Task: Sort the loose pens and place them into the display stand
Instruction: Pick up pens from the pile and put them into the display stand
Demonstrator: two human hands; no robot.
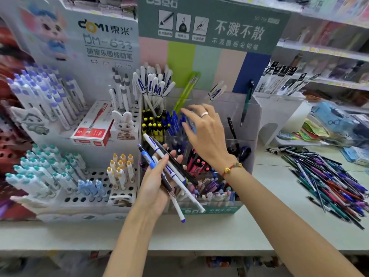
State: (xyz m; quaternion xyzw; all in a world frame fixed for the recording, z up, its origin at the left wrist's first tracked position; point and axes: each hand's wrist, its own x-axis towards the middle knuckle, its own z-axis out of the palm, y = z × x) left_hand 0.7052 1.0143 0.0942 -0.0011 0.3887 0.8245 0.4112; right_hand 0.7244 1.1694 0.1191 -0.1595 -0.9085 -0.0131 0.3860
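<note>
Several loose pens [169,172] lie fanned across the left hand [157,182], just in front of the clear display stand [247,120]: white ones with blue lettering, a blue one, a black one. The thumb presses them against the palm and curled fingers, and their tips stick out well past the heel of the hand. A slack thumb would probably let the lowest white pen slide out onto the counter [219,232].

Over the stand's middle compartments hovers the right hand [201,128], fingers spread and loosely bent. A blurred blue pen seems to sit at its fingertips, but whether it is pinched or already let go, I cannot tell. The risk here is a drop into the wrong compartment: the blue pens stand just beside the yellow-capped black ones [153,124], and a dividing wall is hard to see through clear plastic.

Right of the stand, a large heap of unsorted pens [327,182] covers the counter; a careless sweep of the right forearm could scatter it.
</note>
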